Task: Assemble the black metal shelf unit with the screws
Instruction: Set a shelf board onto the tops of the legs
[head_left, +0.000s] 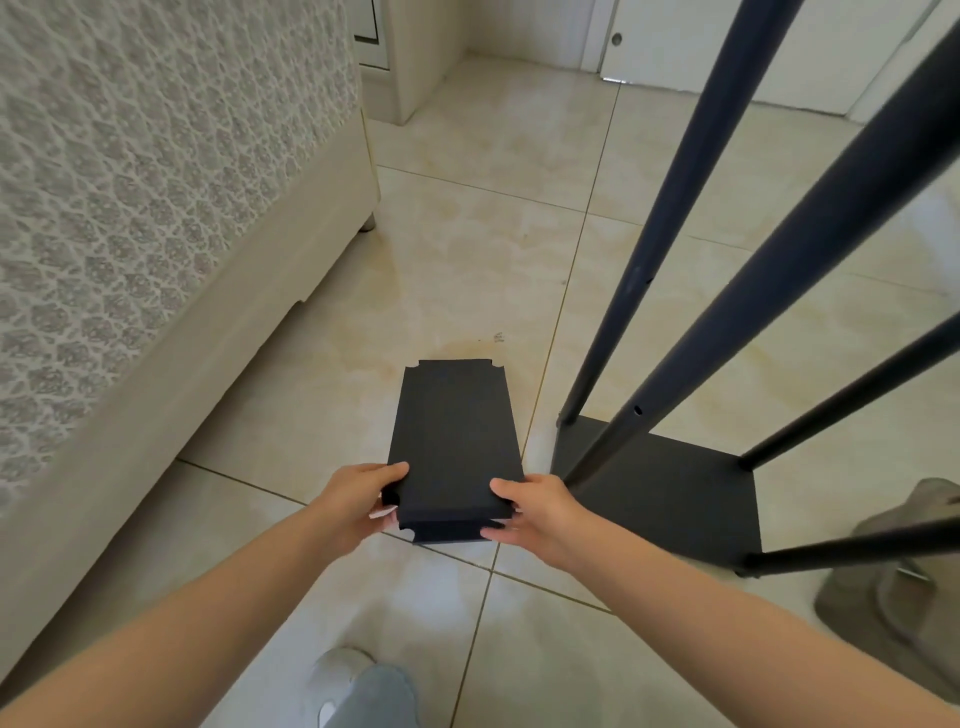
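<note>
A black metal shelf panel (453, 431) with notched corners is held flat above the floor, and a second black panel's edge (449, 531) peeks out beneath its near end. My left hand (358, 501) grips the near left corner, thumb on top. My right hand (535, 506) grips the near right corner the same way. To the right stands the partly built shelf unit: a black base shelf (670, 499) on the floor with several dark poles (691, 171) rising from its corners. No screws are visible.
A bed with a patterned cover (130, 182) and cream frame (218, 332) runs along the left. A beige cloth or bag (898, 587) lies at the right edge by the base. My shoe (340, 675) is below the panel. White doors stand at the back.
</note>
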